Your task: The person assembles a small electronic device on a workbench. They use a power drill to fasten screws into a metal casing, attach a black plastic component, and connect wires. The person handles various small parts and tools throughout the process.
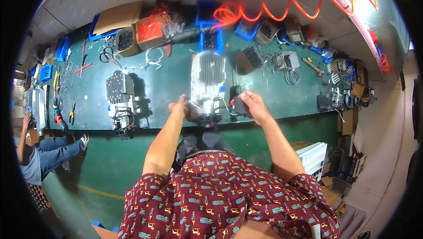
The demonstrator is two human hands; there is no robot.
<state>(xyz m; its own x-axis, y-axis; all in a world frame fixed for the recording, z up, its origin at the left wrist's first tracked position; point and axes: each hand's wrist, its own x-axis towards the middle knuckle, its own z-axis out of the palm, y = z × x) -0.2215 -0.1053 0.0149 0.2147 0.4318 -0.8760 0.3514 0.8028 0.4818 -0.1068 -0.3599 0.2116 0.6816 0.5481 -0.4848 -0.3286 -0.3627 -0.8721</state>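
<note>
A finned, silver metal motor-like unit stands in front of me on the green workbench, its black round end toward my body. My left hand is at its left side, fingers closed; a thin pale rod or wire runs from there toward the unit, and what the fingers hold is unclear. On the unit's right, my right hand grips a black box-shaped part between thumb and fingers. Thin coloured wires lie between that part and the unit, beside a blue round piece.
A similar finned unit stands to the left. Boxes of small black parts, a red-filled carton and blue bins line the back. An orange coiled hose hangs above. A hammer lies right; another person sits far left.
</note>
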